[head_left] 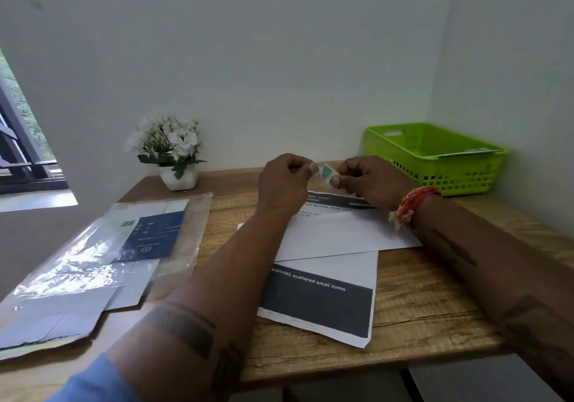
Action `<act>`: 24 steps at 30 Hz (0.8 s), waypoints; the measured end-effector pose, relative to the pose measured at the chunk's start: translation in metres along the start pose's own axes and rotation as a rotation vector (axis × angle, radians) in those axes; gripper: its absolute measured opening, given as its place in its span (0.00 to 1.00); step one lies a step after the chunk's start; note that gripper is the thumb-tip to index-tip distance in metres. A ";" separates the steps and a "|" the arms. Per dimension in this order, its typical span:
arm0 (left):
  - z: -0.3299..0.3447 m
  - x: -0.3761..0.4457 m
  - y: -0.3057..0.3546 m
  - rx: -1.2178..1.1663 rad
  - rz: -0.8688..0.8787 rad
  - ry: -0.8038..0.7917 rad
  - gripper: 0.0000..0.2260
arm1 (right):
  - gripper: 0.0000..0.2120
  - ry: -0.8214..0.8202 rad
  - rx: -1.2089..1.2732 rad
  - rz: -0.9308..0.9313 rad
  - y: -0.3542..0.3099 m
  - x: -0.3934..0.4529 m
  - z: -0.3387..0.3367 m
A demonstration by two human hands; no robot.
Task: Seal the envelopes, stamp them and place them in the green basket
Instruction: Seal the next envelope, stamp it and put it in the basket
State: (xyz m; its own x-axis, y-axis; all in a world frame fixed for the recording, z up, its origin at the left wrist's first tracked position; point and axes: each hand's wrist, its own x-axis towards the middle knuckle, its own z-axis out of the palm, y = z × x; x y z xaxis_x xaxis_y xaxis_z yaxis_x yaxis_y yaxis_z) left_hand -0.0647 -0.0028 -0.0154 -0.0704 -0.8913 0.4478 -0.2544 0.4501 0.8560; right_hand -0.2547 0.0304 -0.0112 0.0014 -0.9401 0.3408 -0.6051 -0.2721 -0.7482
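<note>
Your forearms reach up from 6 o'clock over the wooden desk, where your left hand and right hand both pinch a small teal stamp held in the air between them. A white envelope lies flat just below your hands, on printed sheets. At 2 o'clock sits the green basket, with an envelope edge showing inside.

Soft daylight enters from the window at the left; the room is evenly, rather dimly lit; white glare streaks the plastic sleeve at the table's left edge; the sleeve's print is blurred; wide-angle distortion bends the walls and the table's edges; shadows are faint.
</note>
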 end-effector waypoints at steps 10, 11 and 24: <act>0.004 -0.006 0.002 -0.077 -0.076 -0.089 0.07 | 0.12 0.121 -0.754 0.134 0.001 0.009 0.000; 0.004 -0.007 0.002 -0.073 -0.077 -0.094 0.07 | 0.13 0.141 -0.739 0.130 -0.001 0.008 0.000; 0.002 -0.006 0.006 0.075 0.032 -0.159 0.10 | 0.11 0.004 0.136 0.069 -0.018 -0.009 -0.003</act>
State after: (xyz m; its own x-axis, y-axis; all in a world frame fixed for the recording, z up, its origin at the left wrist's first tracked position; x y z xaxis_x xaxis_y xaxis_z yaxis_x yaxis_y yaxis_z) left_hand -0.0679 0.0048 -0.0138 -0.2293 -0.8767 0.4229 -0.3207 0.4783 0.8175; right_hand -0.2455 0.0446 0.0009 -0.0396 -0.9568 0.2881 -0.4903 -0.2326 -0.8399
